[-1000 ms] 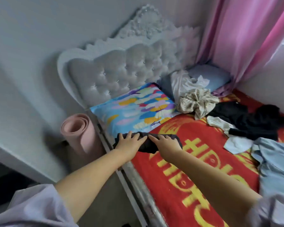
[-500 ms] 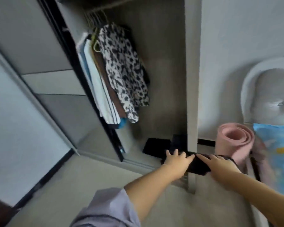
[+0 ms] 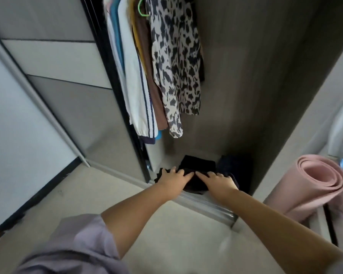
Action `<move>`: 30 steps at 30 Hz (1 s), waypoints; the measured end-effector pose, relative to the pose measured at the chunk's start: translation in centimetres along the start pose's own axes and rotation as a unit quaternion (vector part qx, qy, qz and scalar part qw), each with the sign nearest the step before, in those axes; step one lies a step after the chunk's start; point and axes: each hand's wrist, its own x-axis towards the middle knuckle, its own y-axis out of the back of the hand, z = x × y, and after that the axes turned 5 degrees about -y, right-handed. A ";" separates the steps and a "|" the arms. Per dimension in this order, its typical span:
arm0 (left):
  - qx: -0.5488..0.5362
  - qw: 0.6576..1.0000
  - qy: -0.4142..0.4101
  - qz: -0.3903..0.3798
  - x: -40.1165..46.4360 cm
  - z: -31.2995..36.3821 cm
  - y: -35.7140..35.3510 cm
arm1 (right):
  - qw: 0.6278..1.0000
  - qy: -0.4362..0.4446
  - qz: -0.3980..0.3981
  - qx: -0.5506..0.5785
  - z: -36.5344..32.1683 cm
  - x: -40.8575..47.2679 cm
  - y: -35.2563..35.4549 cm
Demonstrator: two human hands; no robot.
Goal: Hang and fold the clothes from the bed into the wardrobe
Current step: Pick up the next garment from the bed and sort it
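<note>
So the folded black garment [image 3: 194, 183] is between my two hands, low in the middle of the frame, right at the front lip of the wardrobe [image 3: 255, 95] floor over the metal door track [image 3: 208, 204]. My left hand [image 3: 173, 179] grips its left end, fingers laid over the top, and my right hand [image 3: 219, 180] does the same on the right end, fingertips nearly meeting in the middle. Can't see my thumbs, they're tucked underneath somewhere.

Counting stuff: two folded dark piles already sit on the wardrobe floor just behind, a black pile [image 3: 198, 164] and a navy pile [image 3: 233, 165] to its right. Up top there's one leopard-print top [image 3: 176, 62], one brown garment [image 3: 152, 89], one white jacket with dark stripes [image 3: 138, 99], plus some blue and mustard edges I can't count properly. One green hanger [image 3: 142, 8] hook shows. One sliding door [image 3: 53, 76] on the left, one rolled pink mat [image 3: 313, 184] at the lower right.

Versus half a second ago: the garment and both hands have moved left and in, from beside the wardrobe's side panel to the opening itself, and the view has dropped closer. A second ago I was lifting it off the bed.
</note>
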 end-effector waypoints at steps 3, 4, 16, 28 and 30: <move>-0.003 1.000 -0.002 -0.012 4.2 -2.3 -1.3 | 1.000 0.000 -0.018 -0.007 0.1 4.5 -0.4; -0.003 1.000 -0.004 -0.019 5.8 -3.0 -1.6 | 1.000 -0.001 -0.026 -0.002 0.2 6.3 -0.7; -0.016 0.994 -0.056 -0.090 30.8 -13.0 -6.8 | 0.993 -0.020 -0.119 0.016 4.2 31.1 -5.9; -0.006 0.993 -0.110 -0.040 56.6 -15.6 -21.6 | 0.987 -0.092 -0.127 0.025 10.0 53.0 -21.0; -0.010 0.995 -0.099 -0.030 60.3 -15.8 -24.5 | 0.989 -0.106 -0.098 0.017 10.4 55.8 -23.9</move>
